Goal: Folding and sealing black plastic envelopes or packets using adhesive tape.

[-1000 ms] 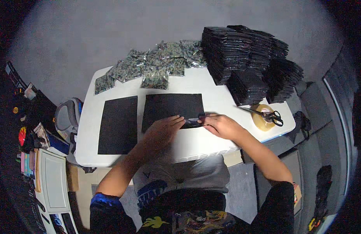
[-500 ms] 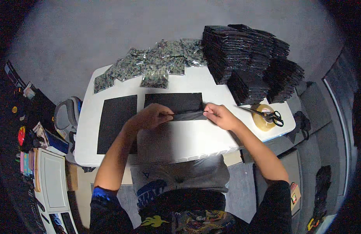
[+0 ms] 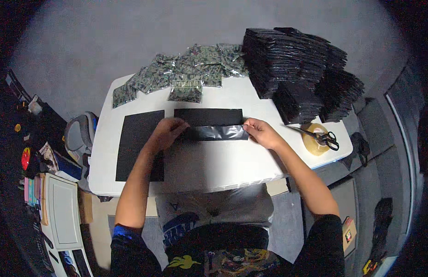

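Observation:
In front of me on the white table [image 3: 264,159] lies a black plastic sheet [image 3: 207,117]. Its near edge shows as a shiny strip, apparently folded over. The left end of that strip is in the closed fingers of my left hand [image 3: 166,134], partly in shadow. At the strip's right corner my right hand [image 3: 264,134] pinches the plastic between thumb and finger. Another flat black sheet [image 3: 139,147] lies to the left, with my left wrist and forearm over its right side.
Clear packets of camouflage-patterned items [image 3: 185,91] line the table's far left edge. Tall piles of folded black plastic [image 3: 292,64] stand at the far right. Black-handled scissors [image 3: 331,141] rest on a roll of clear tape [image 3: 314,147] near the right edge. A chair [image 3: 80,134] stands left.
My left hand has shifted left and slightly up, my right hand slightly right. More of the shiny folded strip shows between them, flatter and wider. The whole view has also shifted slightly.

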